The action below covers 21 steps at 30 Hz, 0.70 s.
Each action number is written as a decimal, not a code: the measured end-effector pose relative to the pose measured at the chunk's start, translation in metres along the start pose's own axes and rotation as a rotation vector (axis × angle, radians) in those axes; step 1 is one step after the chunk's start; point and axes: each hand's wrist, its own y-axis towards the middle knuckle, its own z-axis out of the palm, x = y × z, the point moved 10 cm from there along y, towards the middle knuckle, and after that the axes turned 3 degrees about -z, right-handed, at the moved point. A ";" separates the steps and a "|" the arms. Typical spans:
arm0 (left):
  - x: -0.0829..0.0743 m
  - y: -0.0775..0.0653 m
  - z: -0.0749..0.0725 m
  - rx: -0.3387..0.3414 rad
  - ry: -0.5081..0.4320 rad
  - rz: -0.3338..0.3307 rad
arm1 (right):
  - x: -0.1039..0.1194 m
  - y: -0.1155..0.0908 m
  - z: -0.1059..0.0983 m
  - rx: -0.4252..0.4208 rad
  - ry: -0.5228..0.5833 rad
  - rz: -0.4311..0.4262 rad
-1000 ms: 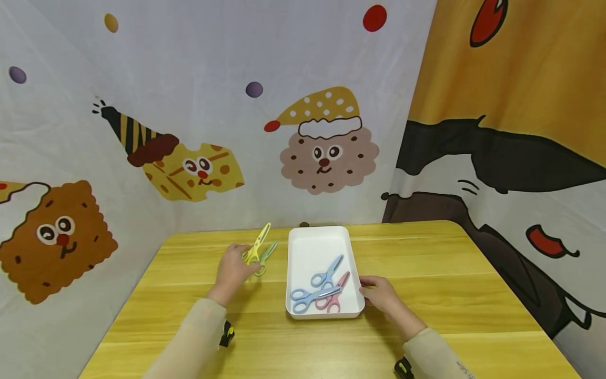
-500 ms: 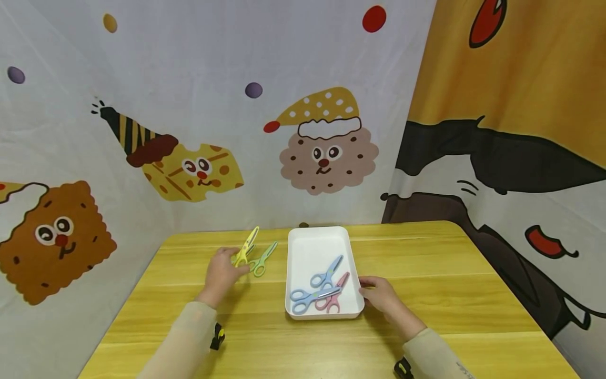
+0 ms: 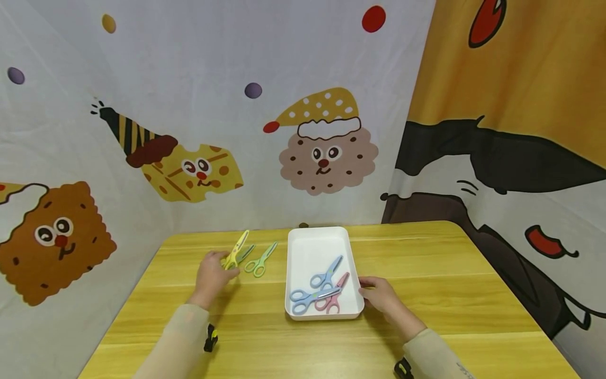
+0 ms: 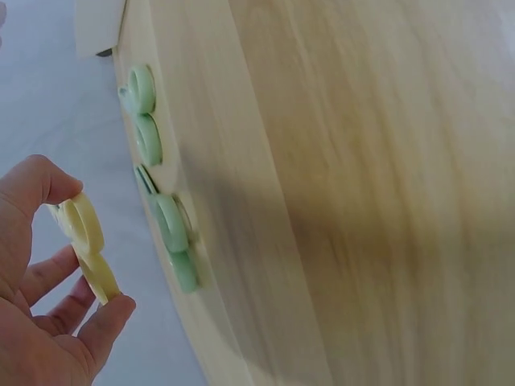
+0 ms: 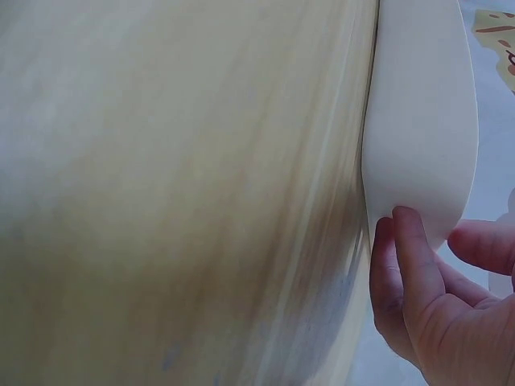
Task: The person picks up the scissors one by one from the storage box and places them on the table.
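Cartoon backdrop [image 3: 213, 123] hanging behind, wood-look surface [image 3: 416, 273] in front, and I'm counting scissors from afar.
My left hand [image 3: 210, 276] is pinching the yellow scissors [image 3: 235, 251] up off the surface, overlapping one green pair [image 3: 245, 255] in the head view; the other green pair [image 3: 259, 263] is lying just beside, tray side. My right hand [image 3: 379, 293], well apart, is touching the white tray [image 3: 310, 245] on its side wall, thumb by the rim; can't tell if it's truly gripping. I'm guessing the step is sorting the yellow pair outside the tray, so the next move is probably calling for a steady pinch, no snagging on green. Counting: one yellow, two green, plus two blue pairs (upper blue pair [image 3: 331, 272], lower blue pair [image 3: 309, 298]) and one pink pair [image 3: 336, 298] overlapping in the tray.
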 end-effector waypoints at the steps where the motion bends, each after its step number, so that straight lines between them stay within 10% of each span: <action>1: 0.002 0.000 0.000 0.002 -0.001 -0.003 | 0.000 0.000 0.000 0.002 0.000 -0.004; 21: 0.029 0.005 -0.004 0.014 0.056 -0.030 | -0.001 0.000 0.000 0.003 0.014 0.001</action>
